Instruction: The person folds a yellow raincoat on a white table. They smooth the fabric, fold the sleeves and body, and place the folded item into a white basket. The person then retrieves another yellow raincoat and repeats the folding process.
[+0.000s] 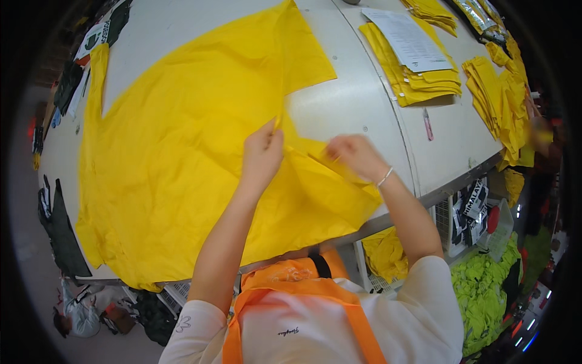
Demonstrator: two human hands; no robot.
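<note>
A large yellow garment lies spread over the white table, with long narrow parts like sleeves at its left side. My left hand is closed on a fold of its cloth near the middle. To the right of it, my right hand pinches another edge of the same garment, slightly blurred by motion. The cloth between and below the hands is lifted into loose folds, and its lower right corner reaches the table's front edge.
A stack of folded yellow garments topped by a printed paper sheet sits at the back right. Thread snips lie in front of it. More yellow cloth hangs over the right edge. Below stand a crate with yellow cloth and bright green cloth.
</note>
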